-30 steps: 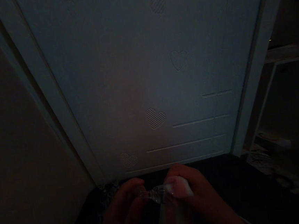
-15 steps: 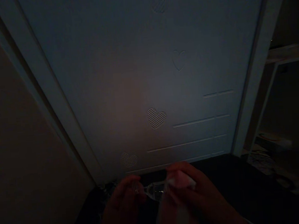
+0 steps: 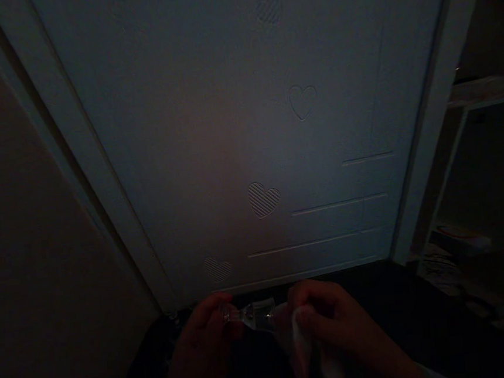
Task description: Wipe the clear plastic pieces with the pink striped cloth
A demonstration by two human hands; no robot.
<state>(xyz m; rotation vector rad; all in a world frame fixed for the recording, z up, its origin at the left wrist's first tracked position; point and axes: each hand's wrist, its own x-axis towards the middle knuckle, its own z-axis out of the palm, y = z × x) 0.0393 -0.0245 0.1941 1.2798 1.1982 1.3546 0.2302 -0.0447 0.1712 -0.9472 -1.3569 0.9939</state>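
The view is very dark. A small clear glass lies sideways between my hands, its wide part to the right. The fingers of my left hand are closed on its narrow left end. My right hand pinches a pale cloth at the glass's right end. Part of the cloth hangs below my fingers. Whether the cloth reaches inside the glass is too dark to tell.
A pale panel with engraved hearts and lines stands ahead. Beneath it is a dark surface. At the right, a shelf and a box show, with a brownish wall at the left.
My right hand and the cloth have shifted slightly right, uncovering more of the glass's wide part. The cloth hangs in a different fold. My left hand has barely moved.
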